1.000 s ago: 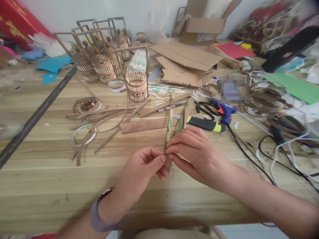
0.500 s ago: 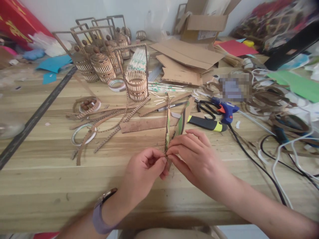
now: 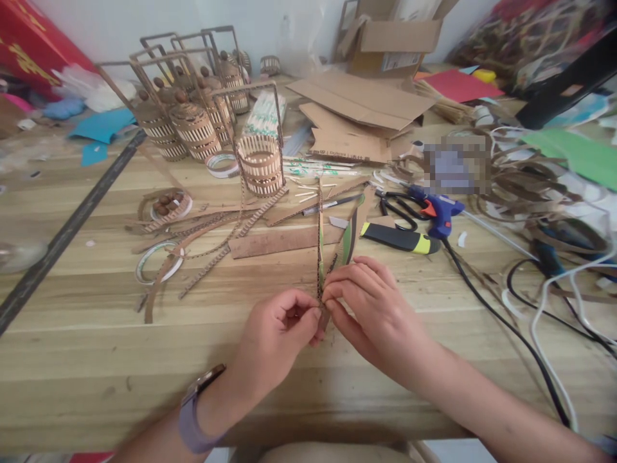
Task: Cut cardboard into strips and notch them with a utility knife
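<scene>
Grip: left hand [image 3: 279, 337] pinched together, thumb against index finger, on the near end of a narrow corrugated cardboard strip [image 3: 321, 238]. Right hand [image 3: 373, 315] also closed at the fingertips on the same end, just beside the left; both sets of fingertips nearly meet. The exact contact is hidden by the fingers.

Strip position: in front of the person, near the middle of the view, running away from the fingertips, fluted edge showing, a green-printed patch partway along. Whether its far end touches the table [image 3: 96, 360] cannot be told.

Just right of the strip: a wider printed cardboard piece [image 3: 350, 235], slanting away, its near part behind the right hand. Beyond that hand, a black-and-yellow utility knife [image 3: 400, 238]; farther back, black-handled scissors [image 3: 400, 212] and, to their right, a blue glue gun [image 3: 441, 215].

Left of the strip: a flat brown cardboard band [image 3: 277, 242] lying crosswise; a tape roll [image 3: 140, 267] with loose strips over it; a cluster of round brown beads [image 3: 168, 204].

Farther back: an open slatted container [image 3: 261, 173] with a tall handle, upright. Left wrist bears a watch with a purple strap [image 3: 193, 421].
</scene>
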`<state>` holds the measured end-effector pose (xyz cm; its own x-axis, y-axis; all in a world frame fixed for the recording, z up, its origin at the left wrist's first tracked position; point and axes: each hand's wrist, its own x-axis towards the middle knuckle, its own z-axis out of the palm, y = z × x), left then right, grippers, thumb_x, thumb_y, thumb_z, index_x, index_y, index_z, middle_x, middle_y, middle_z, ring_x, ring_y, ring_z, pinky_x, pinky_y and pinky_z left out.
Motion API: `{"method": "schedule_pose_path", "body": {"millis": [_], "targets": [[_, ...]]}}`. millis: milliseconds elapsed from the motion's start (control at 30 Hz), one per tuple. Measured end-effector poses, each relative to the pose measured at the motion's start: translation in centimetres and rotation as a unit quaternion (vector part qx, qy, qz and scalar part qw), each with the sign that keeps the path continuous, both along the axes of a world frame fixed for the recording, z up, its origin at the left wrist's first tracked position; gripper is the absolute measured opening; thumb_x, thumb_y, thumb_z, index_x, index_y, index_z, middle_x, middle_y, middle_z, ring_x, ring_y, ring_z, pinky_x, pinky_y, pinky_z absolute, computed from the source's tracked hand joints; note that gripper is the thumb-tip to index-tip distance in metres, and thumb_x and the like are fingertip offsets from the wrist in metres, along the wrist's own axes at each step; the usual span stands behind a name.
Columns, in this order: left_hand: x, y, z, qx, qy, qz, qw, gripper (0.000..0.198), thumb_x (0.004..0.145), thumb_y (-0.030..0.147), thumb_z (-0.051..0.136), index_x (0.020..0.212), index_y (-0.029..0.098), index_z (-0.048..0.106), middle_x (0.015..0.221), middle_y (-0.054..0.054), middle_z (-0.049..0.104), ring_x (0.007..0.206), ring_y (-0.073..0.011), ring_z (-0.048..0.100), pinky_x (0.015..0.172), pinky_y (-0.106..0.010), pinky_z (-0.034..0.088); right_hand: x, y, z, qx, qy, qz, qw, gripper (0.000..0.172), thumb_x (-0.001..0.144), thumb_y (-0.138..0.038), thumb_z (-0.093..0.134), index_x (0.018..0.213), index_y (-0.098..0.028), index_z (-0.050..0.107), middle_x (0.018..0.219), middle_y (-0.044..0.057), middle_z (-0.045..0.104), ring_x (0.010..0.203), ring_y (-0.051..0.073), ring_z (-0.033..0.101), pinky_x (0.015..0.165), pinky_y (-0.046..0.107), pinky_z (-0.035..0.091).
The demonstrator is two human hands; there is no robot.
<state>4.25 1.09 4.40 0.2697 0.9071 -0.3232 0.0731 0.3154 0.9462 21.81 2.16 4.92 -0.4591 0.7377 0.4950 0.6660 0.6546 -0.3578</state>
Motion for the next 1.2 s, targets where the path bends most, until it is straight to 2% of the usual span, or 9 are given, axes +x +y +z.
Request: {"method": "schedule_pose_path", "body": {"millis": [267,500,600,800,1033,1200], "targets": [[-0.01,0.17,0.26,-0.01,-0.006,0.009,1.0,0.01,0.083,0.025,0.061,0.077,0.018,0.064,0.061,0.002,0.065,0.056,-0.0117,0.06,0.057,-0.022,0.049,0.48,0.11,-0.15,-0.03,0.041,0.024,0.998,0.012,0.095,-0.012,0.053,0.089,-0.021,0.059,0.088,0.001,0.071,0.086,0.014,0.065,0.096,0.037,0.043],[0.07,0.07,0.26,0.001,0.008,0.01,1.0,0.01,0.081,0.024,0.061,0.073,0.018,0.063,0.059,0.003,0.063,0.055,-0.011,0.058,0.055,-0.02,0.048,0.12,-0.21,-0.25,0.069,-0.058,-0.008,0.996,0.015,0.096,-0.014,0.052,0.087,-0.019,0.063,0.089,0.002,0.071,0.084,0.016,0.063,0.103,0.041,0.036],[0.09,0.03,0.07,0.013,-0.001,0.011,1.0,0.011,0.081,0.023,0.06,0.071,0.018,0.062,0.058,0.003,0.062,0.055,-0.0099,0.057,0.054,-0.019,0.048,0.01,-0.3,-0.36,0.086,-0.083,-0.011,0.993,0.017,0.095,-0.013,0.049,0.087,-0.019,0.063,0.089,0.003,0.071,0.083,0.017,0.063,0.104,0.041,0.037],[-0.11,-0.12,-0.27,0.031,-0.011,-0.005,0.999,0.011,0.083,0.024,0.059,0.075,0.017,0.062,0.06,0.003,0.063,0.056,-0.0094,0.058,0.055,-0.018,0.049,-0.02,-0.03,-0.48,0.041,-0.052,0.001,0.998,0.016,0.096,-0.014,0.048,0.085,-0.02,0.057,0.085,0.002,0.069,0.08,0.015,0.064,0.101,0.041,0.039],[-0.28,-0.29,-0.14,0.057,0.003,-0.02,0.998,0.01,0.086,0.024,0.059,0.079,0.018,0.063,0.062,0.003,0.065,0.058,-0.0095,0.061,0.057,-0.017,0.05,0.17,0.39,-0.02,-0.012,0.024,0.04,0.999,0.014,0.094,-0.009,0.05,0.086,-0.021,0.051,0.083,0.002,0.067,0.085,0.016,0.063,0.09,0.037,0.047],[-0.43,0.0,-0.3,0.071,0.006,-0.032,0.997,0.009,0.088,0.022,0.058,0.081,0.018,0.063,0.065,0.003,0.065,0.061,-0.0088,0.062,0.06,-0.016,0.05,0.23,0.3,0.02,-0.042,0.041,0.04,0.997,0.016,0.094,-0.008,0.048,0.085,-0.021,0.048,0.081,0.002,0.064,0.087,0.016,0.063,0.084,0.035,0.048]]}}
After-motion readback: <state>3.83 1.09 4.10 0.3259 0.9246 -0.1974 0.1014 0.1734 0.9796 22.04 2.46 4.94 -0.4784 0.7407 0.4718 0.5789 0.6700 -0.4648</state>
